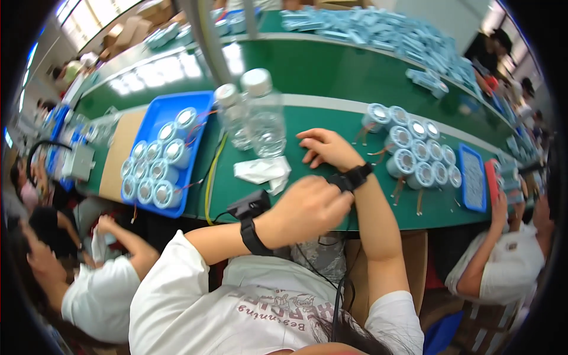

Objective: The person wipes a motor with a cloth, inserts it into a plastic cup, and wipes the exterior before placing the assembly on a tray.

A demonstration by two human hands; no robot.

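My left hand (pixel 310 208) is curled closed and a little blurred, up against the black wrist strap (pixel 353 177) on my right arm. What its fingers hold, if anything, is hidden. Beyond it, my right hand (pixel 331 149) hovers over or rests on the green table with loosely bent, spread fingers and nothing in them. A black boxy device (pixel 249 205) is strapped to my left wrist. Just left of my hands lies a crumpled white tissue (pixel 263 171). Behind the tissue stand two clear bottles with white caps, a larger bottle (pixel 266 121) and a smaller bottle (pixel 234 118).
To the left, a blue tray (pixel 198 127) carries several pale-blue wired cylinders (pixel 160 170). More such cylinders (pixel 419 151) stand grouped at right, beside a small blue tray (pixel 472 177). A pile of pale-blue parts (pixel 390 32) covers the far shelf. Co-workers sit on both sides.
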